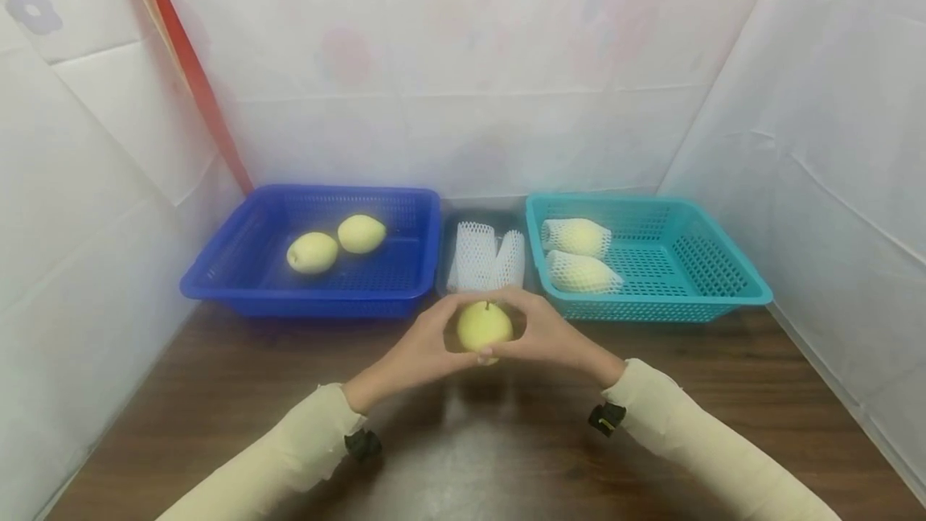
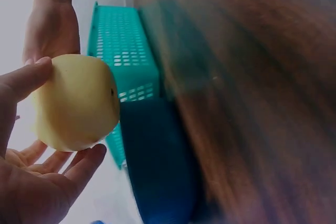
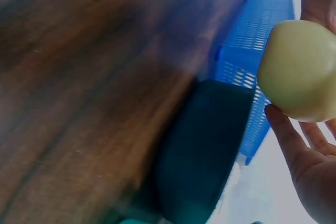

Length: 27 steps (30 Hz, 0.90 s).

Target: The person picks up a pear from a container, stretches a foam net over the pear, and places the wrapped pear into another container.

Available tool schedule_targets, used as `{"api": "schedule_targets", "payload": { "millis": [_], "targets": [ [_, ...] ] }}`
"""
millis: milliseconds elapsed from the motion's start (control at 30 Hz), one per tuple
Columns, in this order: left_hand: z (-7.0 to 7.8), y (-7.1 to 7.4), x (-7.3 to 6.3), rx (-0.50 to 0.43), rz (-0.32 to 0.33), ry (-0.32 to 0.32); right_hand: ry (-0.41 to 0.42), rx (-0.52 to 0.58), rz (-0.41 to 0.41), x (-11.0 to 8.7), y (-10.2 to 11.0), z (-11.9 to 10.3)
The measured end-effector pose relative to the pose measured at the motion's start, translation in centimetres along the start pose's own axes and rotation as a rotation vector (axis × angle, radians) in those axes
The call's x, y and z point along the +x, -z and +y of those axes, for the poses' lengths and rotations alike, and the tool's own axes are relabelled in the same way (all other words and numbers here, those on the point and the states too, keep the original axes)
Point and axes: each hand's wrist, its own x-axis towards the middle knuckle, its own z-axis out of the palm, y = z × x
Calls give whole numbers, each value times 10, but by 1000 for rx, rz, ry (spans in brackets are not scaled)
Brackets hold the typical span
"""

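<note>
A yellow pear [image 1: 483, 330] with its stem upward is held between both hands, above the front of the dark middle tray. My left hand [image 1: 427, 342] curves round its left side; in the left wrist view, thumb and fingers lie on opposite sides of the pear [image 2: 79, 103]. My right hand [image 1: 550, 336] curves round the other side, and its fingers reach the pear [image 3: 299, 72] in the right wrist view. In the head view the thumbs meet in front of the fruit. White foam net sleeves [image 1: 475, 256] lie in the tray just behind the hands.
At left stands a blue basket [image 1: 311, 296] with two bare pears [image 1: 313, 252]. A teal basket [image 1: 651, 310] at right holds two pears in foam nets [image 1: 583, 272]. The dark tray [image 1: 531, 280] sits between them on the wooden table [image 1: 463, 457]. White sheeting [image 1: 470, 135] encloses the sides and back.
</note>
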Motion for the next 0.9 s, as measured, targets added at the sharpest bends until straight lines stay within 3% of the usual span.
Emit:
{"api": "schedule_targets", "payload": {
  "millis": [233,500,900],
  "targets": [
    [-11,-11,-5,37,-11,37,28,7,-23,-8,-9,14],
    [-21,-20,-10,66,-37,89,15,-62,-33,-15,-19,26],
    [-31,-29,-15,92,-51,72,3,-77,-60,-20,-27,35]
  ]
}}
